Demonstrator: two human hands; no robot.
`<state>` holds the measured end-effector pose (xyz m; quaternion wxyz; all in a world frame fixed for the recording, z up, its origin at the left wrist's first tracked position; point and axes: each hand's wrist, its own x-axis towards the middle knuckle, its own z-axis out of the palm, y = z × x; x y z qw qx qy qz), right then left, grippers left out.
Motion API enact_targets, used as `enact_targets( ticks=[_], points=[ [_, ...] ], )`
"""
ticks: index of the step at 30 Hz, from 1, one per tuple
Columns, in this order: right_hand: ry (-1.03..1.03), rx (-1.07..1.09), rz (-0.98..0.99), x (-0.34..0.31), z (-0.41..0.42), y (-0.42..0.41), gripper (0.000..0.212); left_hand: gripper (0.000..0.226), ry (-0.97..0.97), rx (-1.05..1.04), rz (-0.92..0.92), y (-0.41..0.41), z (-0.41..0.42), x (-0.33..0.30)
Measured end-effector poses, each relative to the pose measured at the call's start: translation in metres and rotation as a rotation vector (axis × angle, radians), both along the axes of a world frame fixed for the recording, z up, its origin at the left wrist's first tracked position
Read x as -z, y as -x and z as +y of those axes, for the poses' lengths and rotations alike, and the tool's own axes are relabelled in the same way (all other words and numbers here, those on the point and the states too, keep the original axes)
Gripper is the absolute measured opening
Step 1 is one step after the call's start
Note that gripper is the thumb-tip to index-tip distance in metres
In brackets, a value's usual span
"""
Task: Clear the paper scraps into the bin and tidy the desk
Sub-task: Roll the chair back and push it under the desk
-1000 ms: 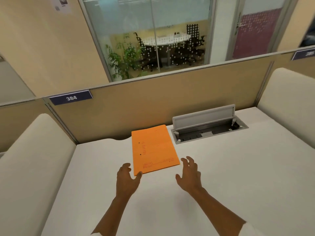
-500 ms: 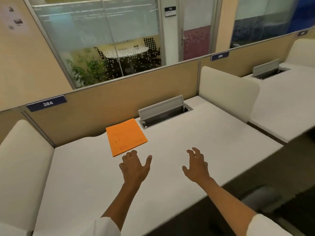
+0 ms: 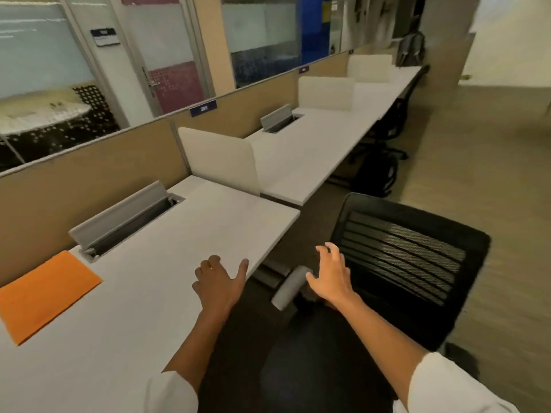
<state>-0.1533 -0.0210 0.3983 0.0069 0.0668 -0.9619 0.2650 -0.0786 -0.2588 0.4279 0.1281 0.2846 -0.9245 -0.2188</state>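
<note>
Black mesh chair (image 3: 399, 257) beside smooth white desk (image 3: 143, 293); both hands (image 3: 219, 284) (image 3: 331, 277) splayed, empty.

There is one view only, from a wide-angle camera on the person's head, looking forward and down from standing height. It faces toward the right end of the white tabletop (image 3: 167, 251) and along the row of desks beyond, with straight edges bowing near the frame's borders. The black mesh-backed office chair (image 3: 408, 263) sits close below, right of centre. The flat orange paper folder (image 3: 44, 290) lies at the far left edge. Both forearms enter from the bottom, very near the lens.
</note>
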Motion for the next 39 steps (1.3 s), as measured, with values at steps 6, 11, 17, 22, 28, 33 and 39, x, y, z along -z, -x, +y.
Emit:
enact_targets(
  ticks=[6,11,17,22,28,33,39],
  points=[
    [-0.023,0.14,-0.014,-0.002,0.164,-0.008,0.073,0.087,-0.061,0.122,-0.042,0.02,0.164,-0.001],
    [-0.061,0.193,-0.043,-0.005,0.257,-0.01,0.075,0.081,-0.118,0.228,-0.075,0.03,0.254,-0.002],
    [-0.032,0.256,-0.04,0.004,0.311,-0.004,0.072,0.079,-0.135,0.278,-0.09,0.053,0.289,0.004],
    [-0.053,0.252,-0.024,0.008,0.338,0.011,0.068,0.084,-0.137,0.266,-0.09,0.085,0.297,0.01],
    [-0.16,0.066,0.002,-0.003,0.361,0.066,0.058,0.088,-0.161,0.217,-0.098,0.117,0.319,0.015],
    [-0.198,-0.05,0.088,-0.006,0.381,0.153,0.032,0.089,-0.177,0.148,-0.094,0.162,0.359,0.026],
    [-0.264,-0.401,-0.158,0.016,0.404,0.239,0.046,0.095,-0.266,0.04,-0.209,0.224,0.424,0.033]
  ],
)
